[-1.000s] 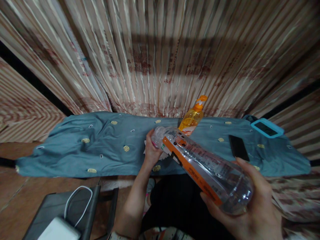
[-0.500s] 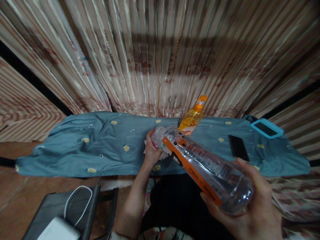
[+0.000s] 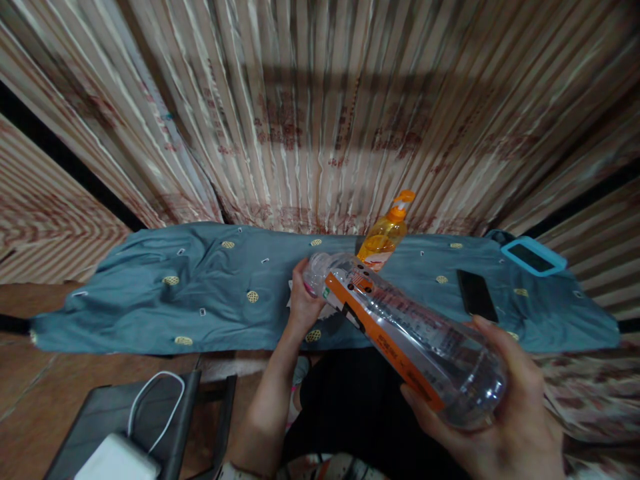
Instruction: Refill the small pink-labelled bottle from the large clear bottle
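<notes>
My right fingers (image 3: 503,343) hold clear bottle (image 3: 420,340) tipped; left fingers (image 3: 299,280) by neck (image 3: 318,268), can't tell grip. Likely needs steady hold next.

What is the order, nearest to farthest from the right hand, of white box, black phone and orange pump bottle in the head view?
1. Black phone: just beyond the right hand, on the cloth.
2. Orange pump bottle: left of the phone, toward the back.
3. White box: far left, on the dark stool.
</notes>
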Motion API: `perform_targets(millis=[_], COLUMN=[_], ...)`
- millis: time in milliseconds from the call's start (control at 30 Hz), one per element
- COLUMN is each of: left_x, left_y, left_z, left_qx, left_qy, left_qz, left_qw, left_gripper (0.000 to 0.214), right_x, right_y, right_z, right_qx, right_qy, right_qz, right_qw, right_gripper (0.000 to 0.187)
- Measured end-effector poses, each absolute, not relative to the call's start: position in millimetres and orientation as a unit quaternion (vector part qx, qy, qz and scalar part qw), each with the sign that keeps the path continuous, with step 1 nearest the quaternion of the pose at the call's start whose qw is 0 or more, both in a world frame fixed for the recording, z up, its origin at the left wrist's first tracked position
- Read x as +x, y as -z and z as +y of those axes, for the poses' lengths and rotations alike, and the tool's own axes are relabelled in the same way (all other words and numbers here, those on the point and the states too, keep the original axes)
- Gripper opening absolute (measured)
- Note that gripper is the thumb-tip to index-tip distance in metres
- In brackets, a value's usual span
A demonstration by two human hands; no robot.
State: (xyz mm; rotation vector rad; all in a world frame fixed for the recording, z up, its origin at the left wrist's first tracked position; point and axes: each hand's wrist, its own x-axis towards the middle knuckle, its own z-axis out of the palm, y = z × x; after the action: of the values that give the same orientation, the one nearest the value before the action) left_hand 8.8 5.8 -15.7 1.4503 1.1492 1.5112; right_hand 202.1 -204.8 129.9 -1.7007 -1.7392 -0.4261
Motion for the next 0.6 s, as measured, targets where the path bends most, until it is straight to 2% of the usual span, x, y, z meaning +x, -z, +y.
perform_targets(millis=[167,600], left_x=[8.6,7.9], left_y=[15.9,13.0], left_z=[5.8,5.3], left_qx=[0.567,0.569], left_qy=[-0.586,-0.585], left_qz=[0.443,0.441], left_qw=[0.372,0.373], left_gripper=[0.094,0.093], right_x=[196.5,195.0], right_y=[-132.5,-131.9], right_z=[-207.0,-206.7], right_qx=[-0.692,-0.685], right_qy=[0.135,0.13], right_qz=[-0.635,-0.63], right_qw=[0.316,0.343], right_gripper=[0.088,0.088])
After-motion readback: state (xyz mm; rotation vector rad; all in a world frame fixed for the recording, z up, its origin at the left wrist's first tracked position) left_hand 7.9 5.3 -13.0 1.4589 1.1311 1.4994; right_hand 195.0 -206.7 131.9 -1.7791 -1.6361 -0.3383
